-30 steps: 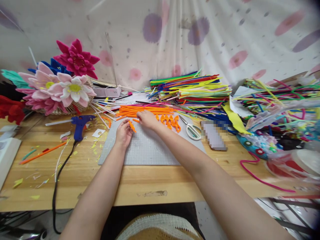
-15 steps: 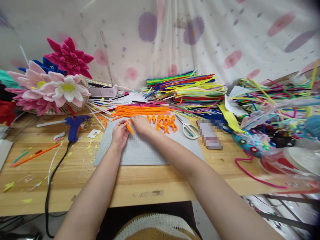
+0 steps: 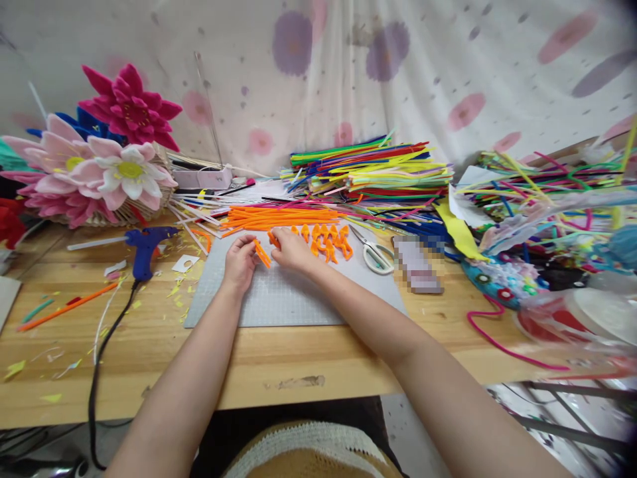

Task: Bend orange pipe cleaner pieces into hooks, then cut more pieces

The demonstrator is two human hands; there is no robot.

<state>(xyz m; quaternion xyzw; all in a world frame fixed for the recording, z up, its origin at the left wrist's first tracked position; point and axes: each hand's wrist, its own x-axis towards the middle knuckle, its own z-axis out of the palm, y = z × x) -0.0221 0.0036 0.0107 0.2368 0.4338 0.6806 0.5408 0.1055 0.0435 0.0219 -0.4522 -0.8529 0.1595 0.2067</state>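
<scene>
My left hand (image 3: 239, 262) is closed over the cutting mat, its thumb and fingers pinching a folded orange pipe cleaner (image 3: 261, 253). Two strands of that piece stick out side by side toward the lower right. Just beside it my right hand (image 3: 292, 251) is closed too, with a bit of orange fuzzy stem (image 3: 273, 238) at its fingertips; the rest is hidden by the fingers. Several shaped orange pieces (image 3: 329, 243) lie in rows to the right of my right hand. Behind both hands rests a pile of straight orange pipe cleaners (image 3: 281, 217).
Scissors (image 3: 377, 255) and a phone (image 3: 417, 265) lie right of the grey cutting mat (image 3: 293, 309). A blue glue gun (image 3: 144, 251) with a black cord is at left, near fuzzy flowers (image 3: 127, 169). Bundles of coloured pipe cleaners (image 3: 373, 169) stretch along the back.
My right hand has moved slightly right, away from my left hand, and an orange bit now shows at its fingertips. The piece in my left hand now shows two separate strands.
</scene>
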